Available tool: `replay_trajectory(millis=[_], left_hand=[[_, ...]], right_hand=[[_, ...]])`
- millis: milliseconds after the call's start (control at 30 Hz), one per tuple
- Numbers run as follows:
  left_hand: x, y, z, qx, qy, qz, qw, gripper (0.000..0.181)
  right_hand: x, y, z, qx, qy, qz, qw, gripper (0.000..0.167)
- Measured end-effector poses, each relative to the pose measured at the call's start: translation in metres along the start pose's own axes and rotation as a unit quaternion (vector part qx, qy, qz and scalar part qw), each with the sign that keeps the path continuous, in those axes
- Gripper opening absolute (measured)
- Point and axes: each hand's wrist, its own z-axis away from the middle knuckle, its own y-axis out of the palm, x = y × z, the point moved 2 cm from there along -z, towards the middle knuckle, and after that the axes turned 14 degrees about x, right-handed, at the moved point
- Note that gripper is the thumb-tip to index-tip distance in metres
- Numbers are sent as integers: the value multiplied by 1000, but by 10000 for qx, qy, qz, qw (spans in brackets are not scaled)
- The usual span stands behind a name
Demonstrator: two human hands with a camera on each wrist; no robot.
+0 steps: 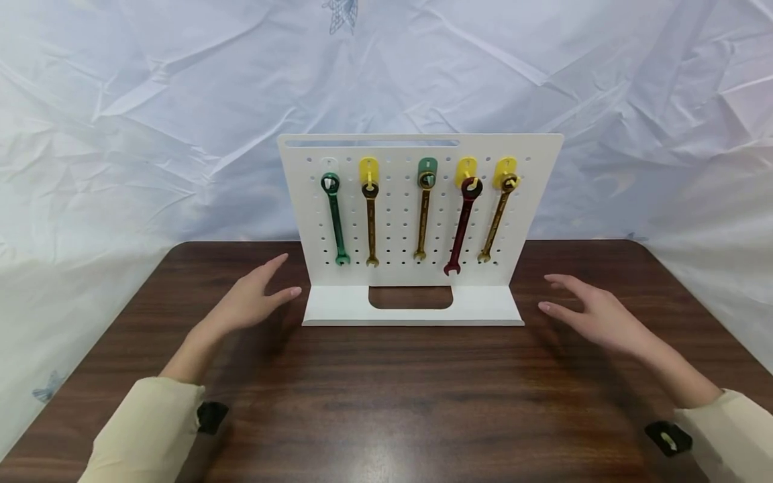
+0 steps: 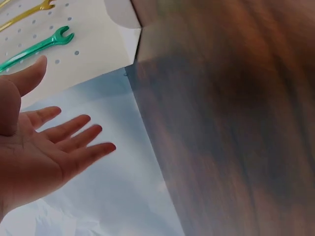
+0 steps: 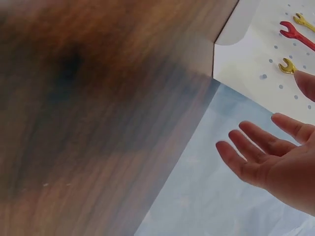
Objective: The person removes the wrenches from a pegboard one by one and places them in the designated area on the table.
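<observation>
A white pegboard stand (image 1: 410, 295) holds several combination wrenches on hooks. From left to right hang a green wrench (image 1: 336, 218), a gold wrench (image 1: 371, 225), another gold wrench (image 1: 423, 218), a dark red wrench (image 1: 461, 225) and a tilted gold wrench (image 1: 498, 218). My left hand (image 1: 250, 295) hovers just left of the stand, fingers extended and holding nothing; the green wrench (image 2: 39, 48) is nearest it. On the other side my right hand (image 1: 594, 312) is likewise extended and holds nothing. The right-end gold wrench (image 3: 287, 66) lies closest to it.
The stand sits toward the back of a dark brown wooden table (image 1: 386, 389). Behind it hangs a wrinkled white cloth (image 1: 211, 100). The hooks have yellow, green and white backing plates, such as the yellow hook (image 1: 369, 168). A rectangular cutout opens in the stand's base.
</observation>
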Motion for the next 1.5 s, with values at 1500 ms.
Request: replay_trajectory(millis=[1500], left_hand=[[7,-11,-70,-134,-453,3331,9417,33]], right_hand=[[45,-21,-50,528,-518,-1390,9875,39]])
